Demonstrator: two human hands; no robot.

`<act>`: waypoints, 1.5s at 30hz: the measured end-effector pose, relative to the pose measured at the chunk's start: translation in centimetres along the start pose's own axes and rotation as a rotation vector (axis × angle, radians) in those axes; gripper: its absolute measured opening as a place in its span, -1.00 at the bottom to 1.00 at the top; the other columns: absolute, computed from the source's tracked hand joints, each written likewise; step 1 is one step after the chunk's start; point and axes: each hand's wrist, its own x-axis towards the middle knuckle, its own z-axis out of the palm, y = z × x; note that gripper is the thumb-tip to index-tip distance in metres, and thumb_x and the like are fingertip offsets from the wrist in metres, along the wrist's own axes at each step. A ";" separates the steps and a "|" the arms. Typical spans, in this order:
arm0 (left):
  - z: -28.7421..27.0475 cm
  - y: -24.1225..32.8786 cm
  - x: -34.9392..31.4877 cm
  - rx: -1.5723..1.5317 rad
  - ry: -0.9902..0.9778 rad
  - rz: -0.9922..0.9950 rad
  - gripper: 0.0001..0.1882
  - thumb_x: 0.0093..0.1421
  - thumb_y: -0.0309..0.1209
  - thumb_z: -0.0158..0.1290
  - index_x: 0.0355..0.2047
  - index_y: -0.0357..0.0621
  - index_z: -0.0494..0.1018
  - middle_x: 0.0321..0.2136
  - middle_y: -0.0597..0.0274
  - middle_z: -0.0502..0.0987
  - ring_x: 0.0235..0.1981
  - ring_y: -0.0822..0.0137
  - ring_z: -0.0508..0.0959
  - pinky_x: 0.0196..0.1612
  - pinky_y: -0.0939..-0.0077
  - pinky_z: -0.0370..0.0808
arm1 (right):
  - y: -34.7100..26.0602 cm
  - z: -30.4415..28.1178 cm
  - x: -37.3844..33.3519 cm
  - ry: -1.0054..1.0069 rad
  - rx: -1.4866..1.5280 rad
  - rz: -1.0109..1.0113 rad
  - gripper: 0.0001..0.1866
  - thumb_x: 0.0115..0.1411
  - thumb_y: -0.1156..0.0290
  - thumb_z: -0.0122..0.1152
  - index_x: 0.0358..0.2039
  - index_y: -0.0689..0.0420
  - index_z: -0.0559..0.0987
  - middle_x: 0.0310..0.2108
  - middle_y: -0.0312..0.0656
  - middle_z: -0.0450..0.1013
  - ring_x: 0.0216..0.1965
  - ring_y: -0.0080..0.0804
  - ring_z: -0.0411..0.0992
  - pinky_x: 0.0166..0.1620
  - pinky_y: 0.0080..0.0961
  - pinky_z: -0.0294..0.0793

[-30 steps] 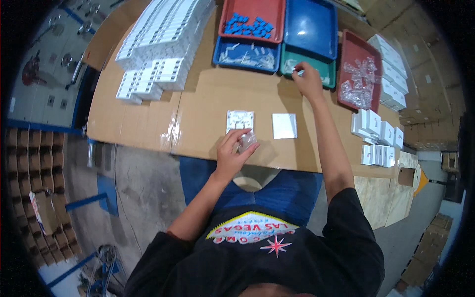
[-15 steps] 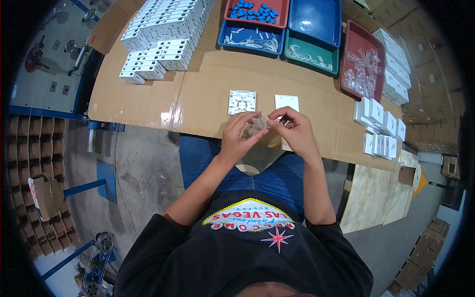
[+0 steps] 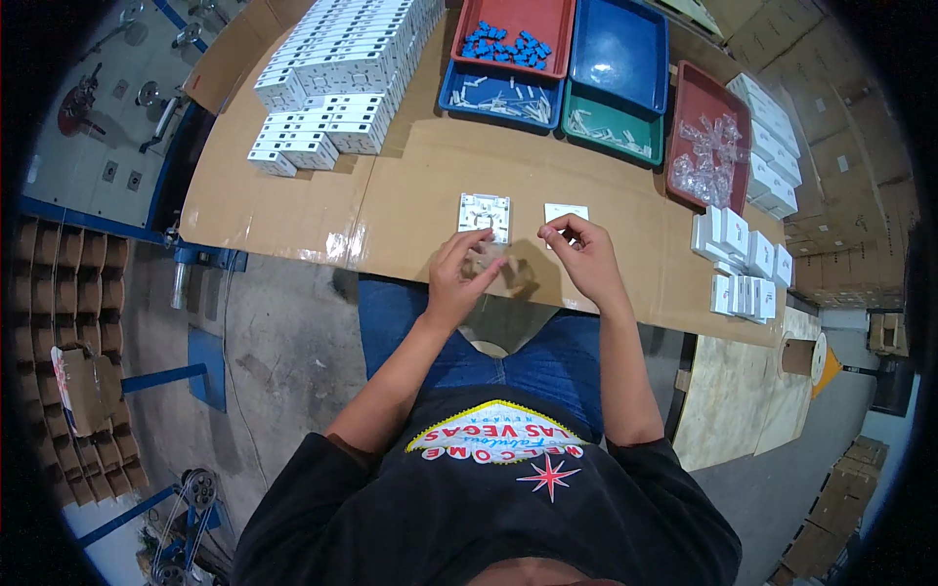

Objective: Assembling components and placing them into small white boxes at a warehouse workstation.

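My left hand point(image 3: 459, 276) is closed around a small clear plastic piece point(image 3: 480, 262), perhaps a bag, partly hidden by the fingers. It is just in front of a square white frame point(image 3: 486, 211) with moulded details, which lies on the cardboard-covered table. To its right, my right hand point(image 3: 586, 256) is raised with thumb and fingers pinched together; anything between them is too small to make out. A flat white square plate point(image 3: 566, 210) lies behind the right hand, partly covered by it. The two hands are apart.
Stacked white frames point(image 3: 332, 83) stand at the back left. Across the back are a red tray point(image 3: 555, 64) of blue parts, blue and green trays of slim white pieces, and a red tray point(image 3: 684, 93) of clear bags. White boxes point(image 3: 747, 249) line the right side.
My hands have separated: the right hand has come off the clear plastic piece and moved slightly right, while the left keeps it. The view has shifted a little.
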 end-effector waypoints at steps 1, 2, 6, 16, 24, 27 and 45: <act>-0.3 -0.5 0.2 -0.009 0.036 -0.044 -0.54 0.07 -0.48 0.39 0.01 -0.22 0.58 -0.14 0.12 0.63 -0.20 0.24 0.61 -0.09 0.40 0.55 | 0.6 -0.3 0.5 0.008 -0.002 -0.008 -0.84 0.29 0.37 0.34 -0.27 0.22 0.67 -0.47 -0.32 0.55 -0.44 -0.63 0.41 -0.36 -0.60 0.38; -0.7 -1.0 0.5 -0.020 0.070 -0.087 -0.55 0.08 -0.50 0.38 0.01 -0.24 0.57 -0.15 0.12 0.63 -0.21 0.25 0.60 -0.10 0.42 0.55 | 0.9 -0.5 1.0 0.008 -0.040 -0.007 -0.80 0.30 0.34 0.33 -0.28 0.23 0.66 -0.49 -0.31 0.56 -0.46 -0.62 0.41 -0.37 -0.57 0.39; -2.4 -3.7 2.1 0.082 0.168 -0.082 -0.56 0.12 -0.52 0.35 0.03 -0.26 0.56 -0.17 0.13 0.62 -0.24 0.31 0.59 -0.14 0.46 0.54 | 1.3 -1.5 4.1 0.005 -0.197 0.005 -0.74 0.32 0.25 0.28 -0.29 0.22 0.66 -0.47 -0.21 0.60 -0.44 -0.51 0.50 -0.35 -0.47 0.45; -2.5 -6.6 2.4 0.056 0.240 -0.214 -0.61 0.17 -0.48 0.34 0.01 -0.26 0.57 -0.21 0.16 0.61 -0.33 0.38 0.57 -0.22 0.50 0.54 | 1.6 -2.1 19.3 0.207 -0.754 -0.228 -0.85 0.25 0.31 0.22 -0.23 0.05 0.66 -0.25 -0.14 0.64 -0.19 -0.03 0.59 -0.19 -0.11 0.56; -2.3 -6.6 2.0 0.110 0.223 -0.177 -0.60 0.14 -0.45 0.36 -0.01 -0.27 0.57 -0.20 0.16 0.60 -0.34 0.34 0.57 -0.24 0.47 0.54 | 5.7 0.4 27.7 0.117 -1.007 -0.306 -0.82 0.20 0.38 0.24 -0.19 0.01 0.69 -0.18 -0.11 0.59 -0.11 -0.03 0.58 -0.08 -0.08 0.57; -2.2 -6.3 2.0 0.124 0.217 -0.182 -0.59 0.13 -0.46 0.36 -0.01 -0.26 0.57 -0.19 0.15 0.60 -0.33 0.33 0.57 -0.24 0.46 0.54 | 6.6 0.6 28.5 0.102 -1.065 -0.321 -0.81 0.18 0.40 0.23 -0.20 0.01 0.69 -0.19 -0.09 0.57 -0.10 -0.04 0.57 -0.08 -0.07 0.57; -2.2 -6.4 2.1 0.160 0.199 -0.159 -0.57 0.09 -0.45 0.39 -0.02 -0.23 0.57 -0.19 0.16 0.59 -0.35 0.31 0.57 -0.24 0.43 0.54 | 5.1 -1.3 26.9 0.154 -0.932 -0.309 -0.81 0.17 0.37 0.27 -0.19 -0.01 0.69 -0.19 -0.13 0.62 -0.10 -0.05 0.58 -0.10 -0.12 0.56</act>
